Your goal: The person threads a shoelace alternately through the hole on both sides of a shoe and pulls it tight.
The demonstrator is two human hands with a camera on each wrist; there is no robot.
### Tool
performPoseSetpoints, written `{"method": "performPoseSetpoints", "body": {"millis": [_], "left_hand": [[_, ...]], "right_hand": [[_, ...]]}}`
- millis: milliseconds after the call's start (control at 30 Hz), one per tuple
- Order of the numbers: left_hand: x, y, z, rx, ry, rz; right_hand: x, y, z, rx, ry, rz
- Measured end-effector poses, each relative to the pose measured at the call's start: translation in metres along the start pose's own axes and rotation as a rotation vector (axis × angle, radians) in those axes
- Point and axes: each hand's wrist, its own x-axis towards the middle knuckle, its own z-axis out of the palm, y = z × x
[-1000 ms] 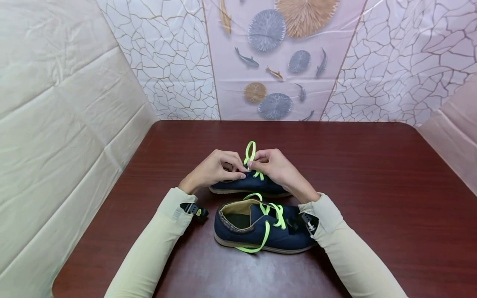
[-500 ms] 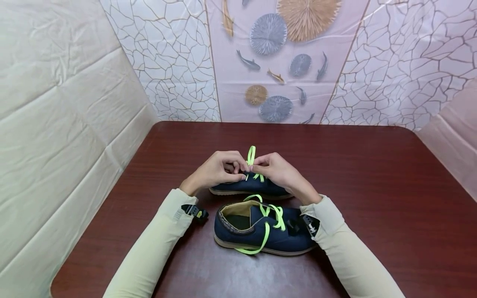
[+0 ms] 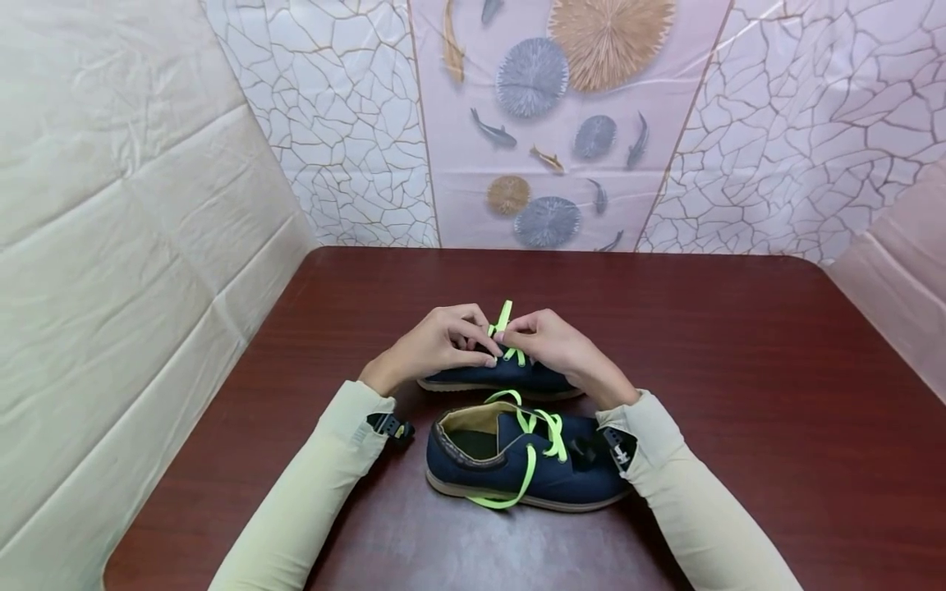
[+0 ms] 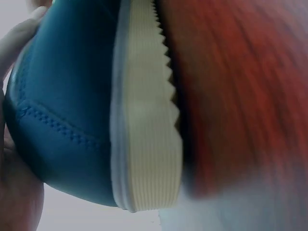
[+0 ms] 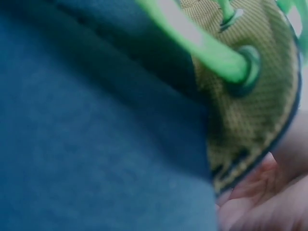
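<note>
Two navy shoes with neon yellow-green laces lie side by side on the table. Both hands work over the far shoe [image 3: 473, 379]. My right hand [image 3: 556, 343] pinches its shoelace [image 3: 506, 314] between thumb and index finger, and part of the lace stands up above the fingertips. Just left of it, my left hand [image 3: 447, 341] has its thumb and index finger close together at the lace; the exact hold is partly hidden. The near shoe [image 3: 473, 474] sits below the hands, its lace [image 3: 528, 474] hanging over its side. Close-up shoe leather [image 4: 67, 96] fills much of the left wrist view.
The dark red-brown table [image 3: 739, 394] extends widely on both sides. A patterned cloth [image 3: 547, 148] hangs behind it, and a pale cloth wall [image 3: 133, 271] runs along the left. The near shoe's toe lies beside the right wrist strap [image 3: 619, 447].
The upright lace loop has become lower and narrower between the hands. My left fingertips have shifted slightly right, towards the right hand. The near shoe has stayed in place.
</note>
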Motion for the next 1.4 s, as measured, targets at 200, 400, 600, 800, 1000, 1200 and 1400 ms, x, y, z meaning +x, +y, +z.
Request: {"method": "performPoseSetpoints", "body": {"millis": [200, 400, 600, 800, 1000, 1200, 1400], "left_hand": [[0.002, 0.004, 0.005, -0.006, 0.039, 0.009], [0.003, 0.008, 0.001, -0.055, 0.015, -0.013], [0.003, 0.013, -0.004, -0.073, -0.034, -0.045], [0.004, 0.022, -0.009, -0.072, -0.074, -0.042], [0.005, 0.032, -0.019, -0.071, -0.067, -0.031], [0.004, 0.043, -0.032, -0.132, 0.045, -0.018], [0.007, 0.052, -0.034, -0.167, 0.143, 0.040]], "right_hand": [[-0.001, 0.000, 0.002, 0.049, 0.036, -0.014], [-0.001, -0.001, 0.003, 0.100, 0.090, -0.006], [-0.001, -0.001, 0.004, 0.153, 0.140, 0.009], [-0.001, -0.003, 0.004, 0.184, 0.149, 0.036], [0.002, -0.003, 0.003, 0.141, 0.130, 0.022], [0.003, -0.002, 0.003, 0.087, 0.111, -0.005], [0.001, 0.000, 0.003, 0.074, 0.118, -0.015]]}}
